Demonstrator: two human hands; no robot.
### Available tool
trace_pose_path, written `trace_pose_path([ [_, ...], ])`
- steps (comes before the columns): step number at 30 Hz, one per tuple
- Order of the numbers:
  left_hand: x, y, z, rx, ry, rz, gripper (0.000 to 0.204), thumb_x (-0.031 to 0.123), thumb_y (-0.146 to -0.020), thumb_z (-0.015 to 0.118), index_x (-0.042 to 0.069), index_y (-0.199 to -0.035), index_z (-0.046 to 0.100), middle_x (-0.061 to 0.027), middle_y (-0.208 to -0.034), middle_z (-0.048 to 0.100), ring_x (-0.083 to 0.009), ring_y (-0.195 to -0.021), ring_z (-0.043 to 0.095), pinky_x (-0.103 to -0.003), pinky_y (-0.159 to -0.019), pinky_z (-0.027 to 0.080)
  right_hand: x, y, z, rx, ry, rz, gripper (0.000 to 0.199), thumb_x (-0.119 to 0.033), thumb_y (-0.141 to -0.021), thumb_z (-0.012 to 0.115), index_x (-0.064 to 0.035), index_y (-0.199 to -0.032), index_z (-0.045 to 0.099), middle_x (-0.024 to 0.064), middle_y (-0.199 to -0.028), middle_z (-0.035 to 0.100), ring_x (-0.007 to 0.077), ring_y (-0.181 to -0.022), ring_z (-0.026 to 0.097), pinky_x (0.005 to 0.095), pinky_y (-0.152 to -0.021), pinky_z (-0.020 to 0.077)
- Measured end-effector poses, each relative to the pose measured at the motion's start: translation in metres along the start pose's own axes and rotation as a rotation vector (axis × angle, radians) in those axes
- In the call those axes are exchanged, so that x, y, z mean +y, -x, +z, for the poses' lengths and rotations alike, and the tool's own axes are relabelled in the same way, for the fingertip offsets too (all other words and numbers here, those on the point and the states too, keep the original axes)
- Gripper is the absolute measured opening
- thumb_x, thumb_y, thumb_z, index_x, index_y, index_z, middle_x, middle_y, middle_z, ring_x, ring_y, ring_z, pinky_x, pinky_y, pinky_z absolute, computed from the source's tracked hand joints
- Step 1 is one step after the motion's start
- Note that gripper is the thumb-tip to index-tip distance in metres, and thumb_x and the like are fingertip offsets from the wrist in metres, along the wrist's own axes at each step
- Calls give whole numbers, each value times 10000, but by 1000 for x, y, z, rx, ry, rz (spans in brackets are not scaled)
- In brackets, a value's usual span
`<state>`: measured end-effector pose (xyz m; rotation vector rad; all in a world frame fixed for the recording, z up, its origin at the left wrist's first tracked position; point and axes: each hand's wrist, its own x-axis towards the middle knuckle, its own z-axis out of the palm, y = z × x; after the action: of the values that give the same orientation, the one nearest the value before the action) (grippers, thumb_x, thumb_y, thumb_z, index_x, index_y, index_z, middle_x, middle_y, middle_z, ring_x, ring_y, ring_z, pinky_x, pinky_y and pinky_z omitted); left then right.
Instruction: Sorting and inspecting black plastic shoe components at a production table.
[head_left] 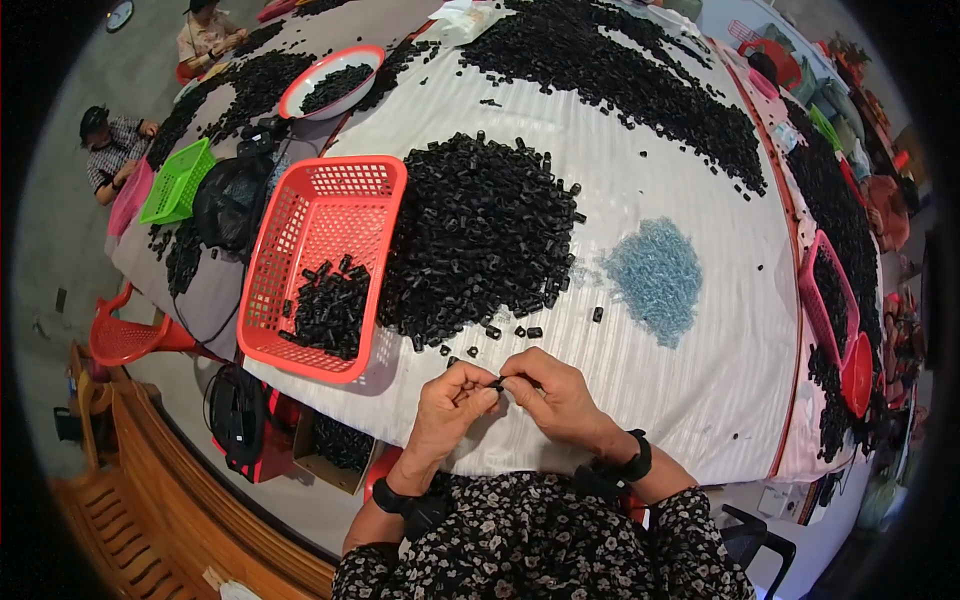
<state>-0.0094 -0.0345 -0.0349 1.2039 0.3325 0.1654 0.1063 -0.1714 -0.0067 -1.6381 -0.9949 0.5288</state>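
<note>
Near the table's front edge, my left hand (452, 402) and my right hand (553, 396) meet fingertip to fingertip. Both pinch one small black plastic piece (498, 384), mostly covered by the fingers. Just beyond them spreads a big heap of short black tubular plastic pieces (480, 235), a few lying loose at its near edge. To the right of the heap is a pile of small clear bluish pieces (655, 280), too small to make out singly. At the left stands a red plastic basket (345, 215) with more of the black pieces in its near end.
Farther off are a long spread of black pieces (610, 75) and a red-rimmed white basin (333, 82). A green basket (178, 180) and a black fan (225, 200) sit left, a pink basket (830, 290) right. Two people work at the far left. A wooden bench (150, 480) stands below left.
</note>
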Motion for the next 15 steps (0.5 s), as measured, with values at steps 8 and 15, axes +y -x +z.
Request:
trace_pose_path([
  [8,0,-2,4,37,-104,28,115,41,-865,612,-16,-959,576,-7,-811,609,-38,-720,553,-175,-641,457,-2,5,-1,-1,140,-122,142,-43,-863,560,-10,-995,598,111,-865,570,238,-785,583,314,-703,473],
  [15,-6,-2,6,86,-170,14,100,23,-862,595,-17,-951,578,-12,-770,614,-48,-684,559,-179,-614,449,-1,6,-2,-89,101,-61,113,-10,-875,484,5,-987,494,142,-869,515,301,-810,568,360,-688,480],
])
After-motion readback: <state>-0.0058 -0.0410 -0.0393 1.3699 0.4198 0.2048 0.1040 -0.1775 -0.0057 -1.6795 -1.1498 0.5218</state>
